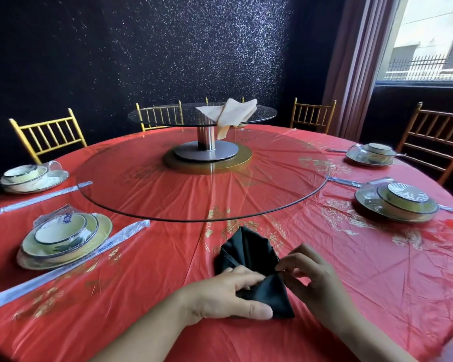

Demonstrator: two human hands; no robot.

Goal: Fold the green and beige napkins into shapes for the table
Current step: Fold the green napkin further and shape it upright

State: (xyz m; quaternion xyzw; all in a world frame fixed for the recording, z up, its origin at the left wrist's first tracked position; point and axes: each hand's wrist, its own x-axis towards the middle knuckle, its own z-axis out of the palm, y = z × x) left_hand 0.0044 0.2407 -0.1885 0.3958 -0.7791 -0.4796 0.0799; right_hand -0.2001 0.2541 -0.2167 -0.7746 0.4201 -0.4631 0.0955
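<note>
the green napkin (pixel 249 259), so dark it reads almost black, lies on the red tablecloth (pixel 141 304) at the lower centre of the frame. it is partly folded, with pleats fanning upward and a flat triangle pointing down. the left hand (pixel 228 293) grips the lower triangle: its thumb lies along the bottom edge and its curled fingers press on the fold from above. the right hand (pixel 314 278) comes in from the lower right and pinches the cloth at the waist of the fold with its fingertips.

the beige napkin (pixel 233 113) sits at the upper centre, draped over the edge of a small raised glass tier (pixel 168 114), one end hanging down. the tier stands on a metal post above a large glass turntable (pixel 141 194).

four place settings ring the table, each sealed in clear wrap. at lower left a plate (pixel 63 257) carries a blue-rimmed bowl (pixel 60 232) with a clear glass tucked against it. the setting at mid left (pixel 32 176) and the two at the right (pixel 398 202) (pixel 372 154) hold the same stack. whether the bowls sit upright or upturned cannot be told.

long wrapped chopsticks (pixel 63 273) lie beside the settings. gold chairs (pixel 47 134) stand round the far side, and a window (pixel 429 35) fills the upper right.
</note>
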